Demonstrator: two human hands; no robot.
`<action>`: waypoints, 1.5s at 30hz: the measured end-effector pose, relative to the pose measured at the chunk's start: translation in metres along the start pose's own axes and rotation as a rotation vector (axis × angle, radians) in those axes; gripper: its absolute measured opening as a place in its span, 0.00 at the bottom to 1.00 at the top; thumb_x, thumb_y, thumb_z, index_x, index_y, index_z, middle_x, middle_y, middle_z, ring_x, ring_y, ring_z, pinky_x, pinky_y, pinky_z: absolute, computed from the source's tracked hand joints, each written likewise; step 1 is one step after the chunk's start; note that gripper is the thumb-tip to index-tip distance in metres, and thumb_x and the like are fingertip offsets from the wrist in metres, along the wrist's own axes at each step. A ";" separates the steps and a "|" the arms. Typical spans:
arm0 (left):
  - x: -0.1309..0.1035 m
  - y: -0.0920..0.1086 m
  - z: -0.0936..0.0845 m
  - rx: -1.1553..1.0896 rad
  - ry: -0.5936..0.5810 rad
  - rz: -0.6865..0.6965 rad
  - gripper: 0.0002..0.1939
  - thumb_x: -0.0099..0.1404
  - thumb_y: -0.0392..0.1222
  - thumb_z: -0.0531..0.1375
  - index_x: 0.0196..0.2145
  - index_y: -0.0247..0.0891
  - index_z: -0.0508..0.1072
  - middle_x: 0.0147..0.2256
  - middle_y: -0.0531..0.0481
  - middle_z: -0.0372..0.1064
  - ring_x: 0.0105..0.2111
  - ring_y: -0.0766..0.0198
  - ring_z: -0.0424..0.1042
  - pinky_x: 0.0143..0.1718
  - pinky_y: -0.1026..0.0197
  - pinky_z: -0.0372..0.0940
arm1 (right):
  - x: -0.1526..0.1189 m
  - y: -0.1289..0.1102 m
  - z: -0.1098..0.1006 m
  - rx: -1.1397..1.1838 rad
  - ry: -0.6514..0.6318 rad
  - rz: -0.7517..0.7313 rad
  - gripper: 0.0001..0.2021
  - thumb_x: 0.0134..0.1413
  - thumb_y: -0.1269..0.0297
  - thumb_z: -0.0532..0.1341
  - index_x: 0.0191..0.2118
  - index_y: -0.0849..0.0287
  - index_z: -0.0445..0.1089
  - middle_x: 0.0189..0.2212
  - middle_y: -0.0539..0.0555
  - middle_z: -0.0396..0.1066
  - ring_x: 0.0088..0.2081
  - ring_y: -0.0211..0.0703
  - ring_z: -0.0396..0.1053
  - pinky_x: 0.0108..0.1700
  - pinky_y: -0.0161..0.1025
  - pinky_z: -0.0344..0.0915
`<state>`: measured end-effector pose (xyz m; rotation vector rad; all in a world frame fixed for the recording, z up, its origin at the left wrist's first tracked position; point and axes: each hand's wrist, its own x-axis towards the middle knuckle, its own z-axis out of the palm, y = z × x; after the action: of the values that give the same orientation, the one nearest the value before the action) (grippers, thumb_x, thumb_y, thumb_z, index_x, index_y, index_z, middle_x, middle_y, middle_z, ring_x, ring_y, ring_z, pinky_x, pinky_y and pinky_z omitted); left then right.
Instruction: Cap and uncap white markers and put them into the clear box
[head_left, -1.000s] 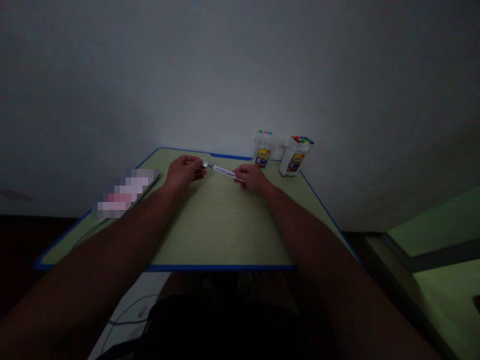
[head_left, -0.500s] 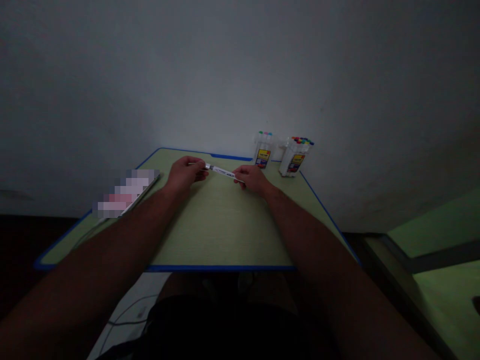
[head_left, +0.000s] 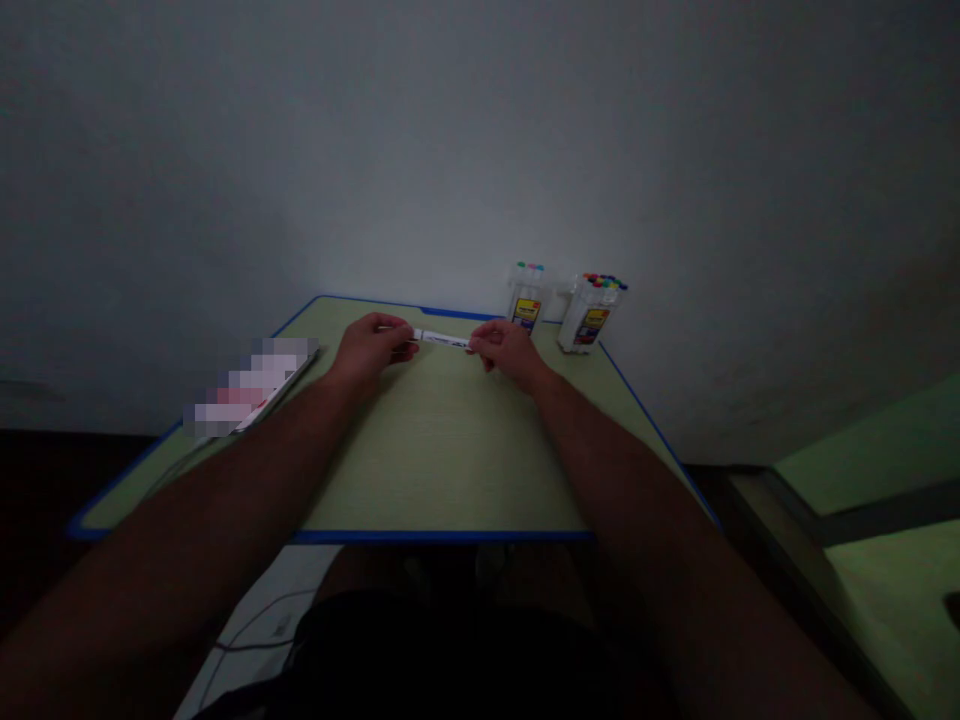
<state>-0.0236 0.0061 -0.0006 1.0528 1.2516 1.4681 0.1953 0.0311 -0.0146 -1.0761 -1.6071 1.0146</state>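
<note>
A white marker (head_left: 445,340) with dark print is held almost level above the middle of the far half of the table (head_left: 450,450). My left hand (head_left: 375,345) pinches its left end between the fingers. Around its right end the fingers of my right hand (head_left: 504,350) are closed. Both tips of the marker are hidden by my fingers. Just behind my right hand stands a clear case (head_left: 526,300) with a few markers. Farther right, a fuller clear case (head_left: 589,315) holds several markers with coloured caps.
A blurred-out flat device or tablet (head_left: 259,388) lies at the table's left edge, with a cable running from it. A pale wall (head_left: 450,150) rises right behind the table. Blue trim (head_left: 450,537) lines the table's near edge.
The marker's right end has risen a little, so it lies closer to level. My right hand has shifted slightly up and right; my left hand has hardly moved.
</note>
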 end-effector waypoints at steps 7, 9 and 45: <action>-0.001 -0.001 0.000 -0.001 -0.021 -0.008 0.06 0.57 0.29 0.65 0.31 0.34 0.70 0.25 0.49 0.72 0.24 0.65 0.74 0.32 0.59 0.72 | 0.004 -0.001 -0.004 0.256 0.048 0.083 0.06 0.44 0.71 0.69 0.30 0.61 0.72 0.20 0.46 0.69 0.22 0.33 0.66 0.27 0.34 0.73; -0.001 -0.001 0.000 -0.004 -0.023 -0.012 0.06 0.57 0.29 0.65 0.31 0.35 0.71 0.25 0.49 0.73 0.24 0.64 0.74 0.32 0.59 0.72 | 0.004 -0.003 -0.005 0.314 0.058 0.109 0.06 0.44 0.75 0.67 0.32 0.62 0.73 0.22 0.47 0.70 0.24 0.34 0.68 0.30 0.36 0.75; -0.001 -0.003 0.000 0.004 -0.021 0.011 0.06 0.55 0.32 0.66 0.29 0.35 0.71 0.26 0.47 0.73 0.24 0.65 0.72 0.33 0.58 0.71 | 0.002 -0.002 -0.009 0.273 0.136 0.097 0.09 0.47 0.74 0.67 0.34 0.58 0.70 0.29 0.50 0.74 0.32 0.39 0.76 0.32 0.36 0.75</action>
<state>-0.0235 0.0055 -0.0033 1.0771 1.2359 1.4600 0.2032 0.0333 -0.0102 -1.0190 -1.2761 1.1622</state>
